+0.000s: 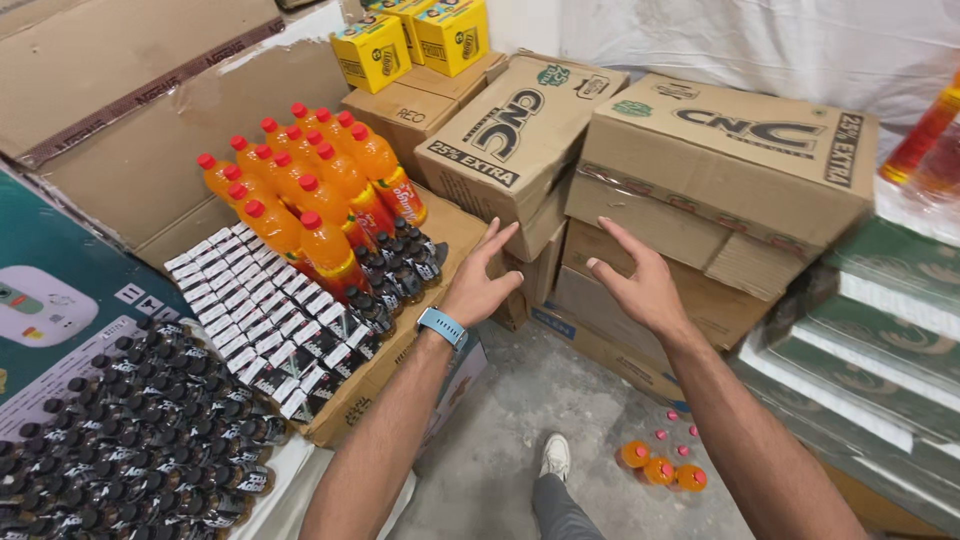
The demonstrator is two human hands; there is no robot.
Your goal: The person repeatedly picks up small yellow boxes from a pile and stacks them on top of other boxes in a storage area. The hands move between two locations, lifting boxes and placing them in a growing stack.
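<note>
Left hand [482,283]: open, fingers spread, holding nothing; palm turned toward the stacked cartons; a blue watch [442,326] on the wrist; it hovers just beside the edge of the low carton [455,232] that carries the bottles
Right hand [634,283]: open, fingers apart and slightly bent, empty; held out in front of the lower carton [700,300] of the right stack; whether it touches the cardboard cannot be told
Hands together: apart from each other, both raised toward the gap between the two carton stacks
Tilted carton [520,135]: brown, leaning, just beyond the left fingertips; it rests on other cartons
Top carton [735,160]: brown, taped, above and beyond the right hand; it sits on the lower carton
Orange bottles [310,195]: red caps, shrink-wrapped pack, lying tilted to the left of the left hand
Dark bottles [400,270]: small, black caps, between the orange pack and the left hand
Bottle field [140,440]: many more dark bottles at lower left
Yellow boxes [420,40]: on a carton at the top
Floor bottles [662,468]: a few small orange ones on the concrete, near a white shoe [555,457]
Green packs [880,330]: stacked at right
</note>
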